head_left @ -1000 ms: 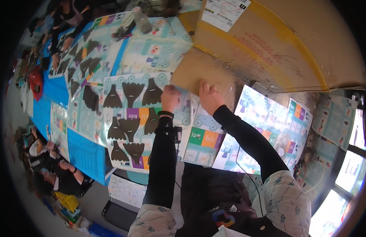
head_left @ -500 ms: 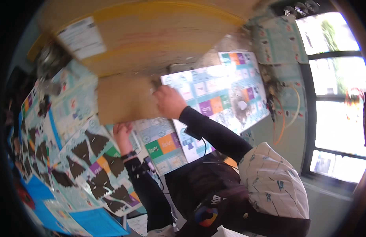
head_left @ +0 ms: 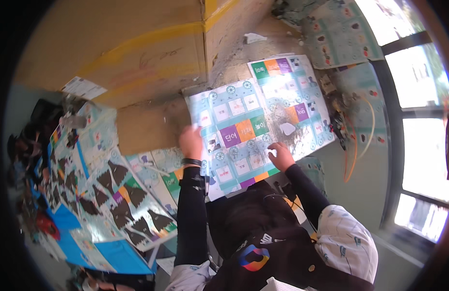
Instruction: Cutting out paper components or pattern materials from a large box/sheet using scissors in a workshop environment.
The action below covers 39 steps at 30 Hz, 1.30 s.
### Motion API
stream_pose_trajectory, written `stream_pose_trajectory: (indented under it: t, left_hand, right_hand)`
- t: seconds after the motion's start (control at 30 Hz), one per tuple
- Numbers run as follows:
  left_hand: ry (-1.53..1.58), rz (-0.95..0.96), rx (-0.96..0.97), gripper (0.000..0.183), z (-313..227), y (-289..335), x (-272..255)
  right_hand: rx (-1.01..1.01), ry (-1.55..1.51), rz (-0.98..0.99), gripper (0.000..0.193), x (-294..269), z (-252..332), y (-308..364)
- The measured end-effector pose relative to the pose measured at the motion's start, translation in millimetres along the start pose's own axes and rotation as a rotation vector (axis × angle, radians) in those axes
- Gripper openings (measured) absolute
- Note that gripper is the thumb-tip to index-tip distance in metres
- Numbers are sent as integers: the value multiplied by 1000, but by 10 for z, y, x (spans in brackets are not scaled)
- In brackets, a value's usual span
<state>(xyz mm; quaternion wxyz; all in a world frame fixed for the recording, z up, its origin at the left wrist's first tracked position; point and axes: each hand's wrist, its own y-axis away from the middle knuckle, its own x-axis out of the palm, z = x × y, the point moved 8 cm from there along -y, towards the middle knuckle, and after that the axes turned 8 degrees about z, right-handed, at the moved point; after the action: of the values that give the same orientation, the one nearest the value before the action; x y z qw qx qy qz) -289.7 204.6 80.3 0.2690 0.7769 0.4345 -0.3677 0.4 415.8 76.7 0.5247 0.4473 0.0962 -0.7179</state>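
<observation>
A printed sheet (head_left: 244,111), white and light blue with purple, orange and green blocks, lies in front of me. My left hand (head_left: 191,144) is at its left edge, beside a brown cardboard piece (head_left: 147,127); blur hides whether the fingers grip. Over the lower right part of the sheet is my right hand (head_left: 281,156), its fingers loosely bent and apart, with nothing visible in them. A pale scrap (head_left: 287,128) rests on a dark, dirty patch of the sheet. Another printed sheet (head_left: 171,182) shows partly from underneath at the left.
A large cardboard box (head_left: 151,48) with yellow tape stands behind. Sheets with dark jagged shapes (head_left: 121,213) spread on the left, near blue panels (head_left: 118,254). Orange and pale cables (head_left: 353,150) hang at the right by a window (head_left: 420,131).
My right hand has left the cardboard's right edge and moved right over the printed sheet. My left hand has moved from the cardboard's lower edge to the sheet's left edge. The view has turned.
</observation>
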Motion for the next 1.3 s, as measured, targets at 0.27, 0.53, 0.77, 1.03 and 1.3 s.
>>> stream_pose_trajectory:
  t: [0.27,0.53,0.77,1.03,1.3]
  left_hand:
    - [-401,165,538,5,-1747,1361,964]
    - [-312,158,570,8,-1869,1504,1124]
    - [-240,210,607,7,-1609,1507,933]
    - [-144,177,558,17,-1605,1432,674]
    - [-218,117,319,20,-1635,1389,516]
  right_hand:
    - [372,-1213,36,62,-627,-424,-338]
    - [239,149,153,84,-511,-295,-1292]
    - [127,-17,282,51,-785,-208,-1763]
    - [-182,388,23,41,-1648,16,-2870]
    - [-214,664,318,66,-1242,90,-3740]
